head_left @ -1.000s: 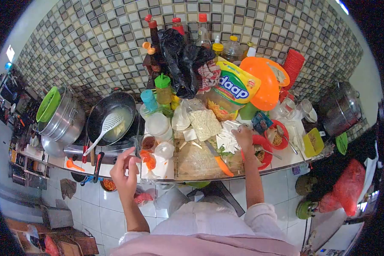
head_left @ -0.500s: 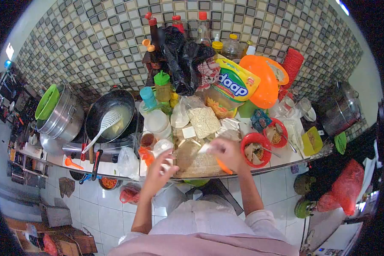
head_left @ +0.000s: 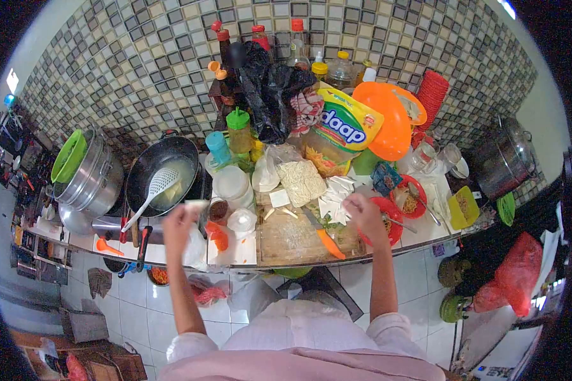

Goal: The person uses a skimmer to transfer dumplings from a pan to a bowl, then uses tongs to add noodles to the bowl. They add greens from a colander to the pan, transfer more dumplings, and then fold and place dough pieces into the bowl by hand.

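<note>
My left hand [head_left: 179, 227] is raised near the stove front, its fingers closed on a small pale folded piece [head_left: 196, 205] that looks like dough. My right hand [head_left: 365, 213] hovers by the stack of white wrappers [head_left: 337, 198] and over the rim of a red bowl [head_left: 388, 236]; its fingers are drawn together, and anything in them is hidden. Between the hands lies a floury cutting board [head_left: 281, 244] with an orange-handled knife [head_left: 329, 242] and thin pale strips. A slab of pale noodles [head_left: 300, 181] and a white square [head_left: 278, 198] rest behind.
A black wok [head_left: 147, 162] holds liquid and a white slotted spoon [head_left: 164, 180]. Steamer pots [head_left: 95, 178] stand at far left. Bottles, a black bag [head_left: 270, 95] and a yellow pouch [head_left: 346, 130] line the wall. Another red bowl [head_left: 418, 188] sits right.
My left hand has moved left from the cutting board towards the wok, carrying the pale piece. My right hand has shifted right, off the board, to the wrappers and red bowl.
</note>
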The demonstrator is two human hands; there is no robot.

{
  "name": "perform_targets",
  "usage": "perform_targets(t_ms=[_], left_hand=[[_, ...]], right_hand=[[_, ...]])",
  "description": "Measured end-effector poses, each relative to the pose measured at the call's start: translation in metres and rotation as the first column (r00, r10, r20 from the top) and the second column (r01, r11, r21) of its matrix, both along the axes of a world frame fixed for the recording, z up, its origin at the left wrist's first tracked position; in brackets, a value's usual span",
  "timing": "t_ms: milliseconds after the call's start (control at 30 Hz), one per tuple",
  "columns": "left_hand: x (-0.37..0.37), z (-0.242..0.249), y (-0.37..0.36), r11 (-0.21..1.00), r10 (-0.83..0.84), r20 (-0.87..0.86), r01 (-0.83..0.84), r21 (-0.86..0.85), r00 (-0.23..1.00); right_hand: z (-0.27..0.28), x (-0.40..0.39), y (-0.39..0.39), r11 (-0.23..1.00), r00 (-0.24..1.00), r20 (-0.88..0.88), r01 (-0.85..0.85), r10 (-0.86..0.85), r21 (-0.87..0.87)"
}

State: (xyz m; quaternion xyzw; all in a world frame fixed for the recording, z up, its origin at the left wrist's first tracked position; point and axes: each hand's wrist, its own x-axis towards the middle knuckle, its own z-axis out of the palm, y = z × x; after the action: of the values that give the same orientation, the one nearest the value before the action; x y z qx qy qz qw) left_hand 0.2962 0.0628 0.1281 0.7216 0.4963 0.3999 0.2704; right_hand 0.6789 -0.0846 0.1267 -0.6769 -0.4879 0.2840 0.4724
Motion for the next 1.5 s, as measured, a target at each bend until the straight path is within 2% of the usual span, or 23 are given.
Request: perform_targets(t_ms=[67,100,167,200,233,267,300,333,400,467,533,600,667,700,800,933,1100,1167,1233,1267,1367,1433,1500], left_hand=[[-0.031,0.009,0.032,0.973,0.228,-0.154,-0.222,0.059,0.961],[-0.056,-0.008,0.06,0.935,0.311,-0.254,-0.246,0.257,0.916],[-0.082,-0.017,0.09,0.901,0.394,-0.331,-0.288,0.324,0.858],[-0.091,-0.022,0.1,0.864,0.47,-0.399,-0.318,0.39,0.788],[-0.099,-0.028,0.11,0.866,0.467,-0.399,-0.315,0.388,0.789],[-0.106,-0.034,0.119,0.878,0.45,-0.443,-0.293,0.378,0.776],[-0.105,-0.034,0.123,0.889,0.434,-0.484,-0.272,0.369,0.76],[-0.103,-0.035,0.124,0.888,0.432,-0.479,-0.27,0.371,0.764],[-0.086,-0.022,0.111,0.737,0.621,-0.381,-0.345,0.581,0.685],[-0.062,0.001,0.086,0.753,0.606,-0.377,-0.352,0.555,0.701],[-0.034,0.028,0.054,0.821,0.436,-0.213,-0.29,0.492,0.874],[0.001,0.058,0.006,0.863,0.298,-0.103,-0.222,0.455,0.949],[0.021,0.069,-0.03,0.974,0.116,0.053,-0.124,0.191,0.992],[0.032,0.079,-0.05,0.986,0.039,0.045,-0.046,0.161,0.998],[0.063,0.087,-0.089,0.968,-0.212,0.074,0.199,0.15,0.974],[0.103,0.052,-0.111,0.935,-0.337,0.091,0.345,-0.087,0.937],[0.136,0.024,-0.134,0.776,-0.577,0.163,0.6,-0.197,0.8],[0.141,0.019,-0.13,0.792,-0.564,0.163,0.586,-0.171,0.81],[0.145,0.014,-0.121,0.808,-0.549,0.162,0.57,-0.147,0.82],[0.148,0.012,-0.115,0.853,-0.461,0.195,0.493,-0.171,0.866],[0.154,-0.01,-0.104,0.904,-0.346,0.296,0.401,-0.149,0.89],[0.151,-0.014,-0.102,0.918,-0.323,0.365,0.383,-0.104,0.873],[0.143,-0.015,-0.104,0.832,-0.4,0.325,0.488,-0.265,0.857]], right_hand=[[-0.01,0.019,0.0,0.996,0.995,0.021,0.093,-0.093,0.013],[-0.026,0.031,0.003,0.993,0.993,0.042,0.113,-0.114,0.036],[-0.052,0.05,0.009,0.989,0.988,0.062,0.134,-0.138,0.06],[-0.061,0.058,0.011,0.989,0.974,0.202,0.081,-0.105,0.123],[-0.072,0.063,0.015,0.984,0.936,0.342,0.02,-0.08,0.176],[-0.08,0.066,0.022,0.984,0.935,0.344,0.022,-0.083,0.175],[-0.084,0.069,0.032,0.983,0.91,0.378,0.132,-0.171,0.126],[-0.087,0.073,0.042,0.967,0.873,0.416,0.242,-0.255,0.083],[-0.089,0.076,0.057,0.952,0.844,0.444,0.293,-0.302,0.09],[-0.092,0.079,0.068,0.935,0.814,0.468,0.341,-0.344,0.093],[-0.097,0.083,0.079,0.924,0.717,0.609,0.377,-0.339,0.07],[-0.1,0.086,0.088,0.921,0.659,0.69,0.388,-0.299,0.03],[-0.116,0.094,0.099,0.916,0.596,0.763,0.401,-0.25,-0.013],[-0.135,0.104,0.107,0.902,0.593,0.752,0.432,-0.289,0.006],[-0.138,0.104,0.111,0.895,0.645,0.703,0.445,-0.301,-0.025],[-0.119,0.096,0.108,0.911,0.73,0.628,0.404,-0.27,-0.078],[-0.097,0.084,0.09,0.931,0.806,0.496,0.364,-0.322,0.011],[-0.077,0.07,0.078,0.931,0.82,0.455,0.358,-0.347,0.067],[-0.044,0.043,0.057,0.973,0.965,0.161,0.188,-0.209,0.135],[-0.027,0.029,0.045,0.992,0.988,0.133,0.058,-0.073,0.11],[0.008,-0.012,0.016,0.948,0.936,0.166,-0.318,0.31,0.023],[0.011,-0.033,0.003,0.917,0.911,0.107,-0.398,0.397,-0.018],[0.018,-0.05,-0.002,0.876,0.875,0.042,-0.479,0.482,-0.059]])
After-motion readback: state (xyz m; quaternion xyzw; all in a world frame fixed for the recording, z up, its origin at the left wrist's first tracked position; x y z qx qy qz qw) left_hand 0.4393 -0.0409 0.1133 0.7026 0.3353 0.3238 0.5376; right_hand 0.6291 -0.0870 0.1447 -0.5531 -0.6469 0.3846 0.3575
